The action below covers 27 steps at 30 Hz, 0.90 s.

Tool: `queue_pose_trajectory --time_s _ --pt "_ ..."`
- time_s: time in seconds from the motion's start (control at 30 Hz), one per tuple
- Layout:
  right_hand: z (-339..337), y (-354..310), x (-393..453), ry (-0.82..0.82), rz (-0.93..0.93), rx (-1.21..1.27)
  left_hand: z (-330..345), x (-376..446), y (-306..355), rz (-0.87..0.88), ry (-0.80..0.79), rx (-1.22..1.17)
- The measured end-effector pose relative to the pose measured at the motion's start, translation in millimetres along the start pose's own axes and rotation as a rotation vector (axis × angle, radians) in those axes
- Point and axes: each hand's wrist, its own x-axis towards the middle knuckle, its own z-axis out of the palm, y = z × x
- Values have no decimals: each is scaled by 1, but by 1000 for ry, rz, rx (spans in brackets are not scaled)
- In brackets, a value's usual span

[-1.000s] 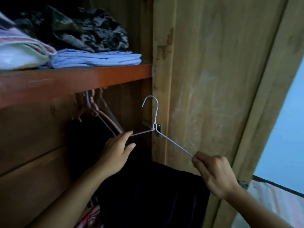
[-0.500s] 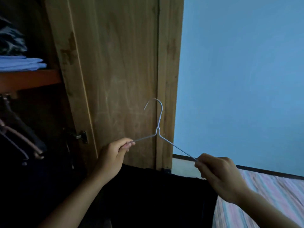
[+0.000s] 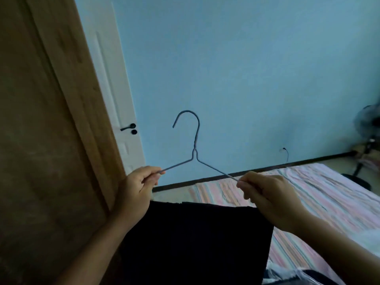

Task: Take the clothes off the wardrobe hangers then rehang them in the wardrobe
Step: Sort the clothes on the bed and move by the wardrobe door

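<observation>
A thin grey wire hanger point(image 3: 194, 152) is held upright in front of the blue wall, hook pointing up and left. My left hand point(image 3: 137, 188) pinches its left arm and my right hand point(image 3: 265, 192) pinches its right arm. A black garment point(image 3: 195, 243) hangs down below both hands; the hanger's lower bar is hidden by the hands and the cloth. The wardrobe's wooden door point(image 3: 45, 140) fills the left side, and the wardrobe's inside is out of view.
A white room door point(image 3: 115, 95) with a dark handle point(image 3: 129, 127) stands behind the wardrobe door. A bed with a striped pink sheet point(image 3: 320, 202) lies at the right. A standing fan point(image 3: 368, 128) is at the far right edge.
The view has swung right, away from the wardrobe shelf and rail toward the blue wall and bed. Both hands keep hold of the hanger and carried it away from the wardrobe.
</observation>
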Motion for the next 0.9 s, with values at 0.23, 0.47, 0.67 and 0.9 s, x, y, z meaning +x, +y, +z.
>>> queue_pose_trajectory --time_s 0.23,0.47,0.67,0.9 --pt "-19 0 -48 37 225 -124 46 16 6 74 -206 -113" --pt "-21 -31 -109 116 444 -215 78 11 7 149 -405 -231" --pt "-11 -55 -157 152 601 -233 109 -3 8 201 -582 -234" --pt "-5 -46 -214 161 789 -253 174 -33 8 151 -767 -249"
